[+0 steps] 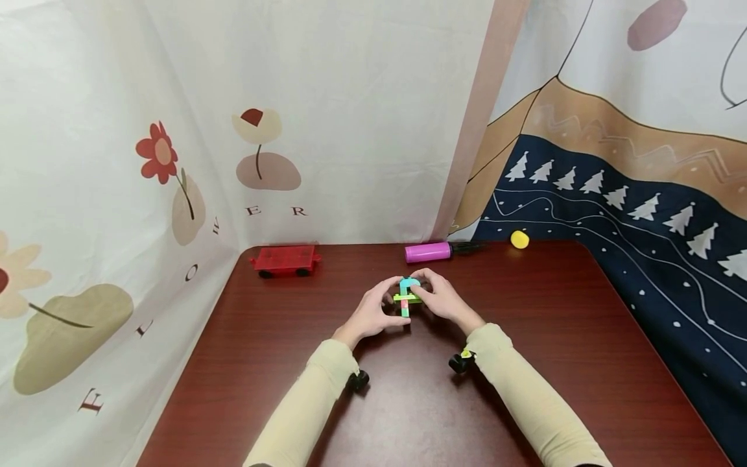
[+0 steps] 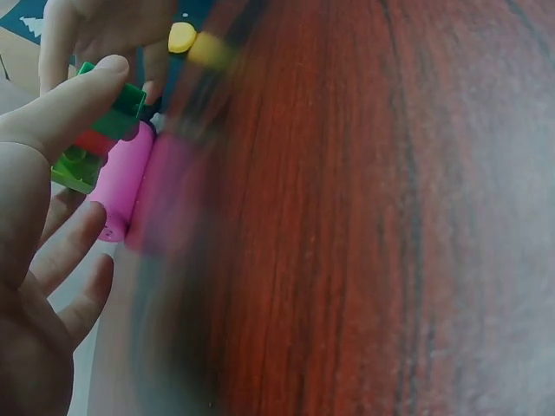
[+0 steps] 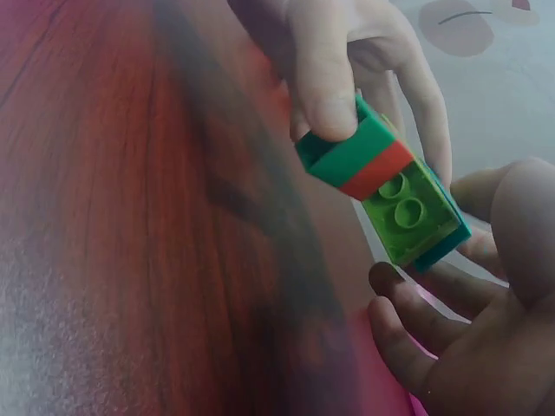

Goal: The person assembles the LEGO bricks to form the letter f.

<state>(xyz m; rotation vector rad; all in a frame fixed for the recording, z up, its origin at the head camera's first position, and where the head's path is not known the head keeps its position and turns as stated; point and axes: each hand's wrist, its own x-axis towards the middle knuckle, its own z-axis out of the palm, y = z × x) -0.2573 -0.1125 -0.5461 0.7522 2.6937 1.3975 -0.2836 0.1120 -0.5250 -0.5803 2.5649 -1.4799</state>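
A small stack of toy building bricks (image 1: 405,299) is held between both hands over the table's middle. From top to bottom it has a teal curved brick (image 1: 409,283), a lime-green plate (image 3: 406,217), a red brick (image 3: 376,170) and a green brick (image 3: 351,154). My left hand (image 1: 370,312) grips the stack from the left, its thumb against the green brick. From the other side my right hand (image 1: 446,299) holds the teal brick, with the thumb at its right side and the index finger near its top.
A translucent red toy wagon (image 1: 286,260) with black wheels stands at the back left of the brown table (image 1: 280,337). Behind the hands lies a purple cylinder (image 1: 428,252) with a black end. A yellow round object (image 1: 519,239) is by the back edge, before printed cloth hangings.
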